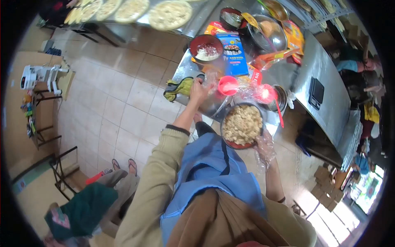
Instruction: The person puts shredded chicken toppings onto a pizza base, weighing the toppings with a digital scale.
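Note:
My right hand (266,148), in a clear plastic glove, grips the rim of a dark bowl (224,136) at its lower right. The bowl is full of crumbly, light-brown food (242,124) and sits in front of my apron at the table's near edge. Bare at the wrist, my left hand (200,91) is over the table's left side with its fingers curled on crumpled clear plastic (212,78). A green cloth item with dark edging (179,88) lies just left of that hand. A pink cup (228,85) stands to its right.
The metal table also holds a bowl with white and reddish contents (205,48), a blue box (232,55), a large metal bowl (279,37) and a red spoon (280,117). A black scale (316,94) is on the right counter. A person (88,206) is at lower left.

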### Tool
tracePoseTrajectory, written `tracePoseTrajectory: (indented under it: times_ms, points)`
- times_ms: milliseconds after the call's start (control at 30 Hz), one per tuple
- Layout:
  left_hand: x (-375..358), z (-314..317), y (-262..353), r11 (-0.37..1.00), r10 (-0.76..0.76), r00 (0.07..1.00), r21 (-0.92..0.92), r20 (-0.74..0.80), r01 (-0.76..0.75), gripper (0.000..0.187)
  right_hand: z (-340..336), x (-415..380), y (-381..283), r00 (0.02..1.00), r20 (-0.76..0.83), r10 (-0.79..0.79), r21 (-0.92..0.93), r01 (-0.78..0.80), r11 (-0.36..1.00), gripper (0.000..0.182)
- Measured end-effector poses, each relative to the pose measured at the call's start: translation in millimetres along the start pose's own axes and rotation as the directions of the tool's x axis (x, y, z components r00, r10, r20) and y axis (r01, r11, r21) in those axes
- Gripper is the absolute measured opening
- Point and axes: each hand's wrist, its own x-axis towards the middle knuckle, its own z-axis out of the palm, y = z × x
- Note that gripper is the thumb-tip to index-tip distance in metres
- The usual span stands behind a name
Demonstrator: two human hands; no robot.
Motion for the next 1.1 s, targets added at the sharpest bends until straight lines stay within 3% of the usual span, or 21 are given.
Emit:
tracePoseTrajectory:
  times_ms: [167,267,300,367,400,433,500,533,600,633,733,800,833,867,933,967,1067,1100]
  points:
    - [4.7,-17.5,6.3,0.992,-0.021,1.0,0.123,0.019,0.018,0.092,39.8,32.9,-32.6,0.997,-0.001,-0.079,0.078,0.078,0.994,0.053]
    - [-13.2,-62.1,23.2,0.92,-0.04,0.987,-0.38,0.156,0.098,0.089,51.6,50.2,-42.4,0.995,0.012,-0.098,0.016,0.098,0.995,0.054]
    - [-38.2,-107.6,67.1,0.746,-0.161,0.86,-0.511,0.484,0.427,0.072,67.0,47.2,-69.1,0.999,-0.009,0.036,0.159,-0.034,0.987,0.057]
    - [-70.6,-129.8,72.0,0.527,0.069,0.829,-0.726,0.555,0.442,0.067,75.8,60.4,-69.5,0.998,-0.003,-0.061,0.001,0.061,0.998,0.058]
    - [-80.5,-138.2,71.0,0.393,0.192,0.811,-0.8,0.553,0.453,0.064,87.4,64.8,-79.7,0.994,0.006,-0.113,-0.076,0.113,0.991,0.058]
    - [-87.4,-142.2,64.9,0.428,0.19,0.835,-0.809,0.516,0.402,0.062,99.7,63.0,-94.3,0.999,-0.002,-0.053,-0.048,0.053,0.997,0.059]
    - [-94.0,-144.4,47.9,0.492,0.194,0.88,-0.819,0.433,0.295,0.057,114.1,73.5,-91.8,0.97,0.07,-0.234,-0.304,0.244,0.921,0.06]
    - [-92.5,-149.0,41.0,0.421,0.196,0.9,-0.862,0.389,0.281,0.055,123.4,76.9,-91.7,0.941,0.12,-0.315,-0.419,0.336,0.844,0.06]
    - [-88.9,-162.5,26.9,0.272,0.196,0.933,-0.931,0.303,0.245,0.052,152.7,74.1,-109.3,0.972,0.17,-0.161,-0.18,0.191,0.965,0.06]
    - [-86.2,-160.9,2.1,0.329,0.108,0.977,-0.934,0.186,0.141,0.049,166.1,72.1,-120.0,0.965,0.212,-0.156,-0.144,0.189,0.971,0.06]
    - [-88.1,-204.4,-5.4,0.231,0.053,0.992,-0.968,0.111,0.096,0.047,195.0,66.6,-154.4,0.956,0.227,-0.187,-0.342,0.257,0.904,0.057]
    - [-80.2,-235.5,-19.6,0.356,0.069,0.995,-0.934,0.072,0.043,0.049,220.5,70.0,-174.4,0.842,0.25,-0.479,-0.639,0.515,0.571,0.053]
    - [-77.8,-252.0,-27.8,0.428,0.066,0.997,-0.904,0.051,0.018,0.05,238.6,66.1,-185.7,0.804,0.176,-0.568,-0.492,0.572,0.657,0.047]
    - [-75.0,-267.4,-35.6,0.496,0.063,0.998,-0.868,0.03,-0.005,0.05,260.8,62.8,-198.2,0.797,0.211,-0.566,-0.528,0.58,0.62,0.045]
    - [-71.1,-300.5,-37.5,0.485,0.112,0.993,-0.874,0.044,-0.016,0.05,301.2,62.2,-216.8,0.785,0.279,-0.554,-0.597,0.593,0.54,0.043]
    - [-70.1,-315.6,-38.4,0.482,0.137,0.989,-0.876,0.055,-0.018,0.05,323.0,65.5,-218.1,0.734,0.348,-0.583,-0.657,0.635,0.407,0.045]
    - [-65.9,-351.8,-50.7,0.615,0.127,0.992,-0.785,0.005,-0.075,0.049,385.8,72.5,-208.1,0.729,0.383,-0.568,-0.634,0.654,0.412,0.045]
    - [-63.9,-363.3,-53.8,0.636,0.122,0.992,-0.767,-0.01,-0.086,0.049,403.0,74.2,-202.1,0.702,0.41,-0.582,-0.661,0.668,0.34,0.045]
